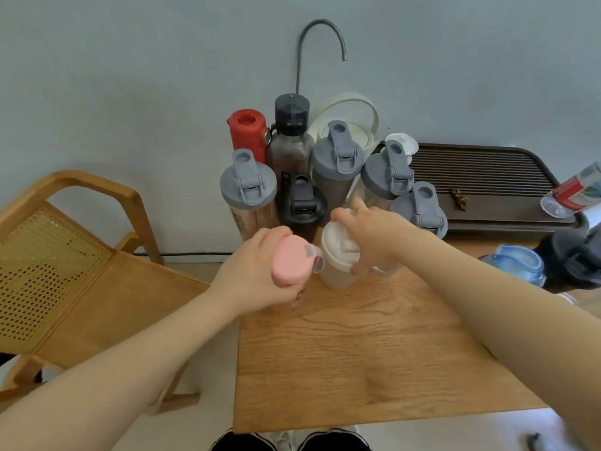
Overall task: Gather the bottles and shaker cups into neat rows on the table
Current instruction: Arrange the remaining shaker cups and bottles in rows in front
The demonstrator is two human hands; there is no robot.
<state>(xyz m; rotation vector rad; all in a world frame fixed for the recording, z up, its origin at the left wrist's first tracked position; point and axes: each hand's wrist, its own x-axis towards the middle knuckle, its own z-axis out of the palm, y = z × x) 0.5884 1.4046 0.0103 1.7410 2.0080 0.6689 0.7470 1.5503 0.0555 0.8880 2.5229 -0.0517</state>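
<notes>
My left hand [257, 275] grips a pink-lidded cup [291, 263] at the table's left front, beside the cluster. My right hand [374, 232] rests over the lid of a cream shaker cup [335, 255], fingers around its top. Behind them stand several shakers with grey lids [248, 182] [338, 151] [388, 172] [421, 206], a black-lidded shaker [300, 201], a red bottle [248, 131] and a dark-capped clear bottle [290, 135]. The group stands packed near the wall on the wooden table [357, 353].
A white kettle [351, 125] and a curved grey spout [322, 37] stand behind the cluster. A dark slatted tray [481, 177] lies right, with a clear bottle [575, 190] tipped at its edge. A blue lid [517, 263] and dark bottle [575, 258] sit far right. A wooden chair [65, 262] stands left.
</notes>
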